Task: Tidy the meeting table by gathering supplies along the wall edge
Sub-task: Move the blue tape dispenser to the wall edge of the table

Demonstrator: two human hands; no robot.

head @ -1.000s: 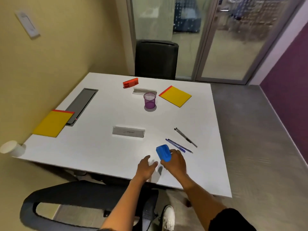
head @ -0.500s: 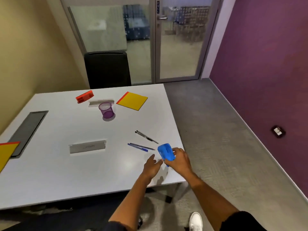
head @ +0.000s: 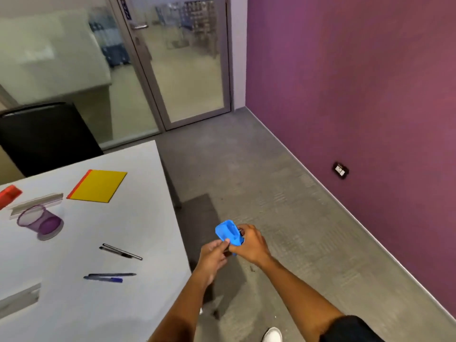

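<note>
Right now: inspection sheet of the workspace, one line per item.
Surface: white table, only its right part in view.
Job's things: blue object held off the table edge, over the floor; yellow notebook, purple mesh cup, two black pens, two blue pens lie apart.
Clutter: red item and two name plates, partly cut off.
Grippers: right hand grips the blue object; left hand pinches it.
Cables: nothing seen.
Surroundings: black chair, glass door, wall socket.
</note>
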